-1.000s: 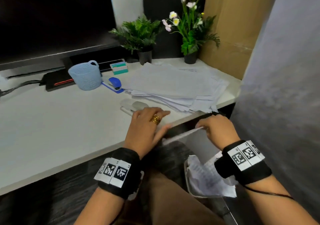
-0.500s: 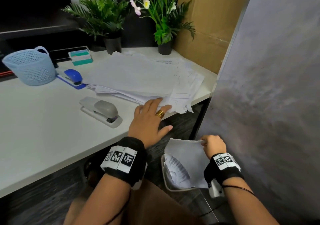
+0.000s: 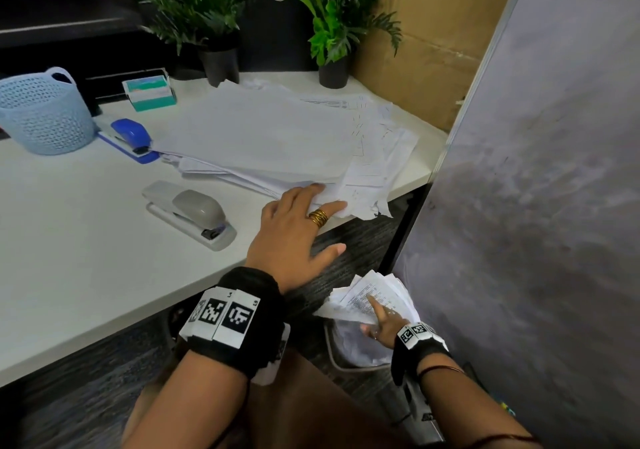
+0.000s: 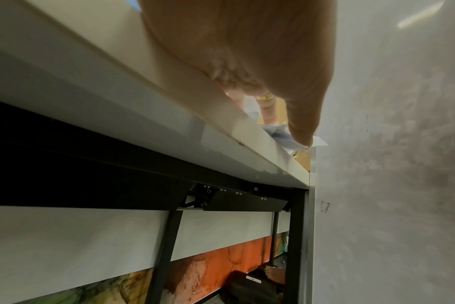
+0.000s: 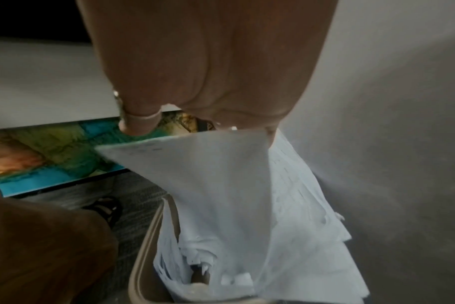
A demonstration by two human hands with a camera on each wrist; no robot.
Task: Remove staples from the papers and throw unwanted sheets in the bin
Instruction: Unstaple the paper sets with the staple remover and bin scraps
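Right hand (image 3: 382, 325) grip clasps printed sheets (image 3: 369, 296) over bin (image 3: 334, 353); left hand (image 3: 294, 237) grip loose, fingers flat on paper stack (image 3: 270, 137).

A big messy pile of white papers (image 3: 277, 140) lies flat on the desk, at 12 o'clock. Printed sheets (image 3: 372, 298), bent and fanned out, stick up from the bin (image 3: 332, 351) at 5 o'clock.

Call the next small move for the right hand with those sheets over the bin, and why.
Probably let go. The right hand holds the printed sheets directly above the bin, which already has paper in it, and their lower ends already hang into it. Releasing the grip should drop them in. The left hand rests on the paper stack, seemingly ready for the next set.
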